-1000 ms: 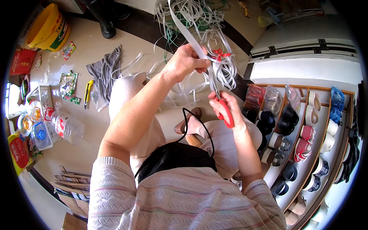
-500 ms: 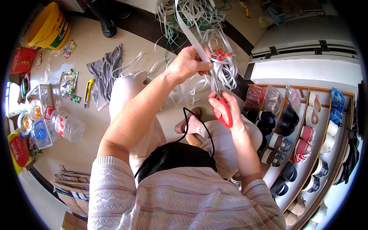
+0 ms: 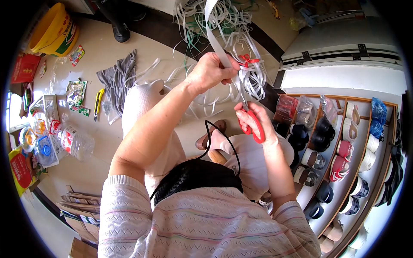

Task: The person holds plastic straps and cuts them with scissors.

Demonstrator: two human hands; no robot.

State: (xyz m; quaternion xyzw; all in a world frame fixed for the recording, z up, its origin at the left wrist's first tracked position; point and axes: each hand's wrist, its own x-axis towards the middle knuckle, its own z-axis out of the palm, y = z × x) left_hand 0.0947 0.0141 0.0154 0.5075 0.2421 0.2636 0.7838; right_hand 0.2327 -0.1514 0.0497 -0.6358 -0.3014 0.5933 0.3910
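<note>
A flat white packing strap (image 3: 211, 36) runs down from the top edge into my left hand (image 3: 211, 71), which is closed on it with thumb and fingers. Red-handled scissors (image 3: 259, 129) are in my right hand (image 3: 266, 124), fingers in and around the loops. Their blades point up toward the strap just below my left hand; whether they touch it I cannot tell. Behind lies a tangled heap of white and green straps (image 3: 223, 21). A looped white bundle (image 3: 254, 84) there is tied with a red ribbon (image 3: 248, 61).
To the right stands a shoe rack (image 3: 316, 165) with several pairs. On the floor at left lie a grey cloth (image 3: 117, 79), a yellow utility knife (image 3: 98, 103) and plastic bottles (image 3: 77, 139). A yellow bucket (image 3: 53, 30) stands farther off, flattened cardboard (image 3: 79, 213) nearer.
The scissors' handles have spread apart and my right hand has shifted slightly right. The strap's upper part now bends more and leans less. My left hand stays nearly in place.
</note>
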